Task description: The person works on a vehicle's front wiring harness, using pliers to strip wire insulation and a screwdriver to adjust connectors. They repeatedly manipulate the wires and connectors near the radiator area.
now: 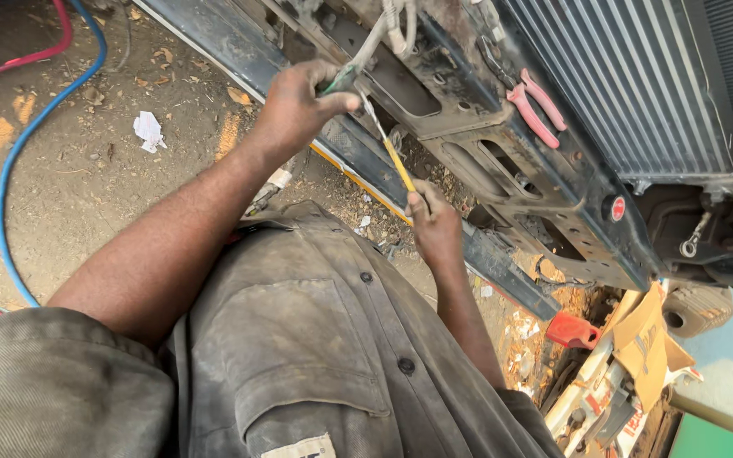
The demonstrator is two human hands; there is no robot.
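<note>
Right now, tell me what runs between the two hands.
In the head view, a thin yellow wire stretches from the left hand to the right hand.

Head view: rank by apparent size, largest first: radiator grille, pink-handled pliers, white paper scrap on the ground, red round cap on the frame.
1. radiator grille, by far the largest.
2. pink-handled pliers.
3. white paper scrap.
4. red round cap.
The scrap lies farther from the camera, so its place above the cap is unsure.

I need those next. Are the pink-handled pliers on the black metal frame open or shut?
Open: the pink-handled pliers lie on the black metal frame with handles spread apart.
</note>
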